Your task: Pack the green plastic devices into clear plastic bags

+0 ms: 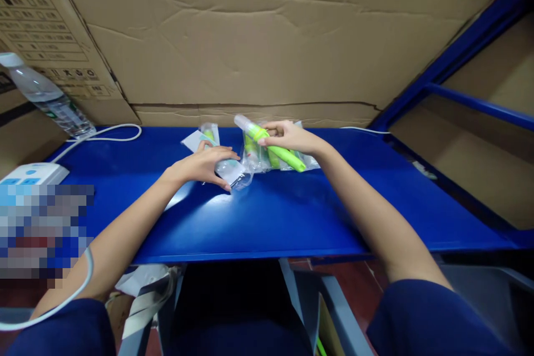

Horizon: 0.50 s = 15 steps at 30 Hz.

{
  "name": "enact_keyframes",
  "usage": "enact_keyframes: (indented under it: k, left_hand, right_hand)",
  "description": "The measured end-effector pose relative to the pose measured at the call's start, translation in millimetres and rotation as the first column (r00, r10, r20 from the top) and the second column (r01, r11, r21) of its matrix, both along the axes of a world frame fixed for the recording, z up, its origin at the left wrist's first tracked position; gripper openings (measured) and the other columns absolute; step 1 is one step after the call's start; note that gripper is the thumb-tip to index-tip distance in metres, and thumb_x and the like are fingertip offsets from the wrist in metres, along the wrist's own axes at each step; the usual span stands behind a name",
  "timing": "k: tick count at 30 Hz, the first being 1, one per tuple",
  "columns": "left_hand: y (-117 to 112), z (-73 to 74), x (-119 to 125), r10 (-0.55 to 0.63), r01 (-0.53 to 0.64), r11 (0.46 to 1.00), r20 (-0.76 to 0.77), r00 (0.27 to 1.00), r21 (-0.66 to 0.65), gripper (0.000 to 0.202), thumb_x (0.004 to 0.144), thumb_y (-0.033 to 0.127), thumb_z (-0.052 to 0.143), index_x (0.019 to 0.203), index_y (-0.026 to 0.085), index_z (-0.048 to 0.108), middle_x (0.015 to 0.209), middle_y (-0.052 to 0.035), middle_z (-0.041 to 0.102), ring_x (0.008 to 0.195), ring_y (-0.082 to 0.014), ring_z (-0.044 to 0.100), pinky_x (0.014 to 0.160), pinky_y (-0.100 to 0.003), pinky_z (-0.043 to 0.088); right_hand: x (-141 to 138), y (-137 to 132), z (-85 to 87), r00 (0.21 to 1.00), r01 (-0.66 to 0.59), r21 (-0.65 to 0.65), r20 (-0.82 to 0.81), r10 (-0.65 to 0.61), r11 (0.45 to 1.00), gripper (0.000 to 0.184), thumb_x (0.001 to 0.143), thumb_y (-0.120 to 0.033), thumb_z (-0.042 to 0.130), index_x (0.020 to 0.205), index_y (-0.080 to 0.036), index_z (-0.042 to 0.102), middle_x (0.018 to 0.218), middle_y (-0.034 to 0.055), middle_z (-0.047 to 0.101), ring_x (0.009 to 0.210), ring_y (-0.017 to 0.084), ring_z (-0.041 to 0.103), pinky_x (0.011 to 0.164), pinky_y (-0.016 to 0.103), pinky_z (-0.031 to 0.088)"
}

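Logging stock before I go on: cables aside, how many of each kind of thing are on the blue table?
Water bottle: 1
White power strip: 1
Green tube, held in the right hand: 1
Single clear bags: 2, one under the left hand
Heap of bags under the tube: 1, too overlapped to count singly
Total: 6

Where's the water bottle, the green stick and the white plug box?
water bottle (50,101), head view, middle of its clear body.
green stick (288,157), head view, its lower green part.
white plug box (32,173), head view, its top face.
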<state>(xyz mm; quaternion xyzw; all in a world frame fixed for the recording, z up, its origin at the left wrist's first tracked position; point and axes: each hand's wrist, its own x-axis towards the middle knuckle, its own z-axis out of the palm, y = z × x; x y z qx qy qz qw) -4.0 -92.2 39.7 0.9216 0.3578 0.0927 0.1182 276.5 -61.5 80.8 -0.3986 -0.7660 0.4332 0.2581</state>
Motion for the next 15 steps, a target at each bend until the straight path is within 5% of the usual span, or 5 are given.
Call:
enact_keyframes:
  k: [8, 15]
  left_hand:
    - [5, -9.1, 3, 0.157, -0.158, 0.945, 0.027, 0.987, 0.287, 0.076, 0.072, 0.074, 0.073, 0.127, 0.022, 0.067, 0.115, -0.0151, 0.071, 0.112, -0.0375, 0.063, 0.105, -0.051, 0.027]
    - [6, -9.6, 5, 0.188, -0.200, 0.921, 0.068, 0.980, 0.335, 0.076, 0.075, 0.079, 0.067, 0.126, 0.022, 0.068, 0.115, -0.0155, 0.073, 0.109, -0.0357, 0.064, 0.103, -0.050, 0.030]
  right_hand:
    - [22, -32, -1.0, 0.952, -0.208, -0.005, 0.227, 0.204, 0.978, 0.050, 0.075, -0.037, 0.079, 0.119, -0.016, 0.071, 0.060, -0.0069, 0.053, 0.053, 0.009, 0.043, 0.050, 0.023, 0.028]
    - [14, -36, -8.0, 0.902, -0.192, 0.141, 0.415, 0.118, 0.971, 0.047, 0.077, -0.033, 0.078, 0.120, -0.015, 0.069, 0.070, -0.0026, 0.059, 0.061, 0.013, 0.050, 0.058, 0.026, 0.034]
